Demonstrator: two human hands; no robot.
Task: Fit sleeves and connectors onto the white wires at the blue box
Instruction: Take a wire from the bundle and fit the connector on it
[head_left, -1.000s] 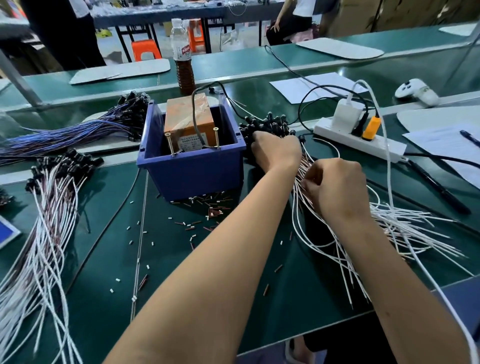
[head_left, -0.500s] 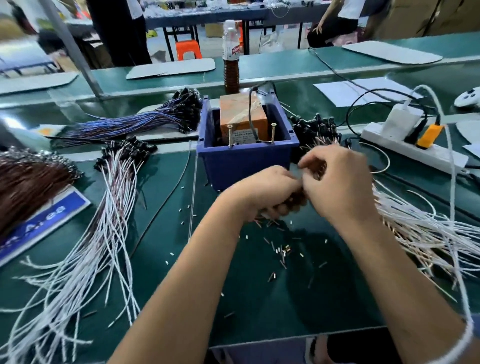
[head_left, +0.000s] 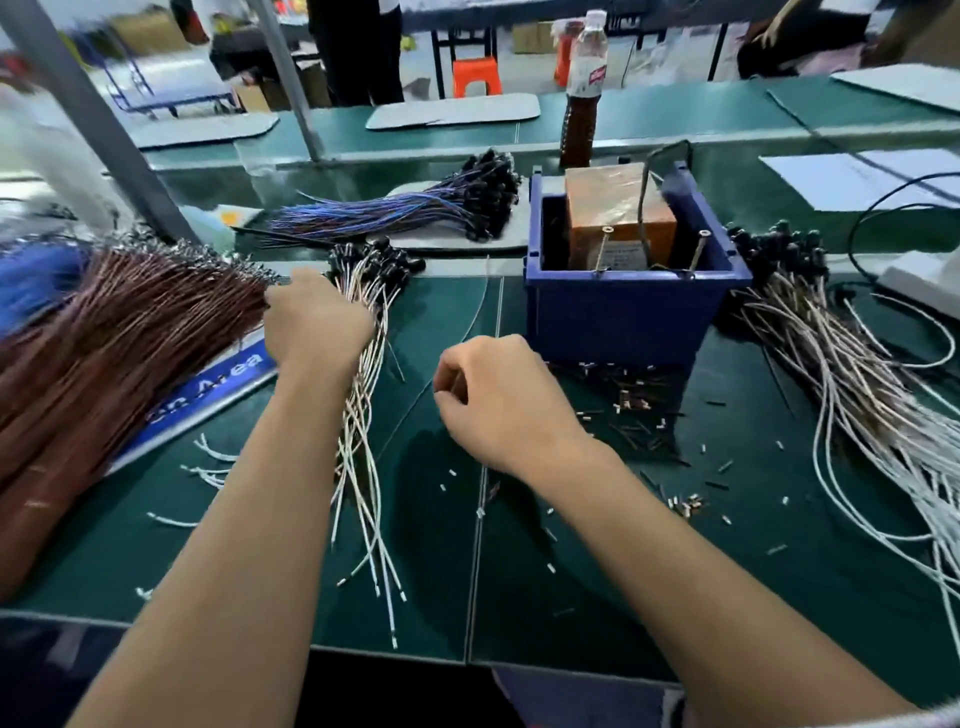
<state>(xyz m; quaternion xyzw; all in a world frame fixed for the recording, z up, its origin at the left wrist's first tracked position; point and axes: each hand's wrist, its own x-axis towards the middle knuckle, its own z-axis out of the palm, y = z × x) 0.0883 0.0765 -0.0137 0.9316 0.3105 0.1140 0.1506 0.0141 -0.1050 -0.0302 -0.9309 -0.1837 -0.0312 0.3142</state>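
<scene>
White wires under left hand laid on them, right hand curled, grip unclear

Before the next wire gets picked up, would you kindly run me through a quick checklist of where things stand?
1. Left hand placed on the white wire bundle left of the blue box: ok.
2. Wire actually gripped by left hand: cannot tell, fingers hidden.
3. Right hand holding a sleeve or connector: cannot tell, fingers curled, contents hidden.
4. Loose sleeves within reach in front of the box: ok.
5. Unworked white wires available to the right of the box: ok.
</scene>
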